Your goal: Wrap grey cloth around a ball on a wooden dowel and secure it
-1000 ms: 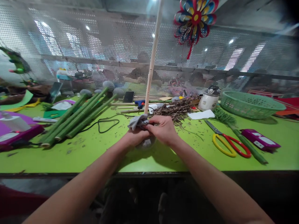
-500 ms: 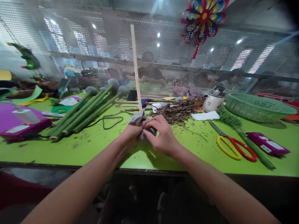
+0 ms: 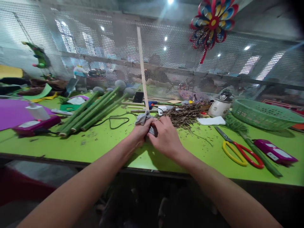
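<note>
A crumpled grey cloth (image 3: 142, 117) is bunched between my two hands, over the near middle of the green table. Out of it rises a long pale wooden stick (image 3: 143, 69), nearly upright with a slight lean to the left. My left hand (image 3: 142, 129) is closed around the cloth near the stick's lower end. From the right, my right hand (image 3: 165, 134) pinches the cloth, thumb and fingers bent against it. The palms and the part of the cloth inside them are hidden.
Left lie several green-wrapped stems (image 3: 95, 110) with grey round ends, and a purple box (image 3: 36, 125) with a white plug. Dried plant stalks (image 3: 190, 112) lie behind my hands. To the right are scissors (image 3: 234, 147), a green basket (image 3: 266, 115), a white pot (image 3: 219, 106) and another purple box (image 3: 274, 152).
The whole view has shifted slightly, so most things appear further right. My right hand's fingers have closed in tighter on the cloth; both hands stay at the stick's base.
</note>
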Available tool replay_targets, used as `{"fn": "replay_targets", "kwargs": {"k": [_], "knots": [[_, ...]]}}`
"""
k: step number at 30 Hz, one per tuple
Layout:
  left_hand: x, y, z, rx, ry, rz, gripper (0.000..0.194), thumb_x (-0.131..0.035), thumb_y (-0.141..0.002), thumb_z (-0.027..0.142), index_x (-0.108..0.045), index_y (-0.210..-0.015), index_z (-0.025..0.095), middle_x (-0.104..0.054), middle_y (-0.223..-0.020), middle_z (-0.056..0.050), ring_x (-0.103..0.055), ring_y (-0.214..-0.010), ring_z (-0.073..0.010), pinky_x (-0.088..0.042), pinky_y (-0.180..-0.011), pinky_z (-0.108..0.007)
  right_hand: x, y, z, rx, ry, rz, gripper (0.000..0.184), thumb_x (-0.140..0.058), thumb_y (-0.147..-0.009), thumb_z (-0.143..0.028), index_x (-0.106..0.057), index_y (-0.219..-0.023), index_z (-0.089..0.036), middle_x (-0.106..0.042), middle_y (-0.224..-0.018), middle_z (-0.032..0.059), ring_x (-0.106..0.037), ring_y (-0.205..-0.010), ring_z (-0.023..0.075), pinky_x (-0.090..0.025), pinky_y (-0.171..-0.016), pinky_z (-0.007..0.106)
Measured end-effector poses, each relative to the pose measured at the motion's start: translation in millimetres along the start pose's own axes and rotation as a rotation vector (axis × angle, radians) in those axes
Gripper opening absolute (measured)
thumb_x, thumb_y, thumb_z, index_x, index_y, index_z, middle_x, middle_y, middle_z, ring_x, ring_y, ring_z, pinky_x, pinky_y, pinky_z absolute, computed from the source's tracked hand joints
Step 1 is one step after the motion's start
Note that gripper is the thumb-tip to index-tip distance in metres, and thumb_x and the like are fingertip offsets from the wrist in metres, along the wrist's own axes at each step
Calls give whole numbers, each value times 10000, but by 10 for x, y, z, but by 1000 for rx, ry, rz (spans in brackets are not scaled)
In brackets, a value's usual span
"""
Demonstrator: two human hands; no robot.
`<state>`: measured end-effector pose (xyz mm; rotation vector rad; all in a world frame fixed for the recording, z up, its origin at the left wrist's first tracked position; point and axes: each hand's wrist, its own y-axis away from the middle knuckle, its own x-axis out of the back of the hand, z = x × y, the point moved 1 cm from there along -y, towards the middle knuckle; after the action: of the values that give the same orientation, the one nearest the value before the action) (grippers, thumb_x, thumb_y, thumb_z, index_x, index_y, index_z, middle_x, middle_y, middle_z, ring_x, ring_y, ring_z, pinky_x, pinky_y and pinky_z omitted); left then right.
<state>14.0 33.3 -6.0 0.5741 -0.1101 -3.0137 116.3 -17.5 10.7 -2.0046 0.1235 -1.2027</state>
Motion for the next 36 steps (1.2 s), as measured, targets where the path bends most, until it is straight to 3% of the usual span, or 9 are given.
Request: {"fn": "replay_targets", "kwargs": {"k": [5,10,14,19,25,29,36], "knots": [[-44,57,24,-45,42,-178,205,-605,-685,286,-504,-539,186,-487,-523,34,-434,-454,-83,-348,-424,-209,-37,-61,48,-86,-52,25,21,-578,-724,-186,-595,-728,-176,-567,-791,75,-510,-774,219,-428,-673,341],[-58,63,-5,-98,-9,-234,164,-607,-690,268,-556,-569,171,-532,-569,20,-472,-521,-92,-380,-481,-201,-51,-151,157,-161,-244,42,136,-515,-686,-99,-573,-591,-177,-595,-621,20,-521,-588,150,-389,-587,277],[-73,58,33,-18,73,-253,111,-666,-643,270,-633,-693,176,-607,-637,11,-551,-588,-115,-436,-568,-214,-58,-173,274,-325,-443,81,119,-559,-687,-169,-586,-571,-161,-565,-542,-1,-487,-512,123,-374,-522,250],[-29,118,81,152,40,-377,130,-638,-594,200,-676,-710,154,-645,-628,-37,-582,-569,-163,-465,-557,-267,-53,-162,352,-445,-620,143,116,-626,-659,-237,-612,-581,-152,-585,-554,-1,-501,-529,123,-393,-523,245],[-10,191,35,31,-184,-519,359,-749,-539,149,-702,-894,169,-702,-862,-50,-641,-758,-193,-499,-705,-290,-20,-156,461,-584,-1019,15,87,-706,-543,-190,-672,-600,-134,-625,-558,-12,-505,-505,103,-421,-528,241],[-55,188,-8,-17,-271,-480,457,-789,-554,237,-671,-989,166,-694,-960,-55,-632,-896,-226,-484,-826,-347,7,-170,508,-599,-1056,-32,105,-695,-529,-151,-707,-632,-132,-664,-605,-3,-534,-542,107,-439,-559,242],[-31,153,-72,-26,-320,-396,380,-756,-600,303,-689,-947,163,-708,-913,-46,-630,-914,-248,-461,-883,-393,48,-177,464,-566,-1007,-10,115,-629,-535,-102,-710,-610,-134,-634,-557,-24,-506,-505,92,-424,-521,222]]}}
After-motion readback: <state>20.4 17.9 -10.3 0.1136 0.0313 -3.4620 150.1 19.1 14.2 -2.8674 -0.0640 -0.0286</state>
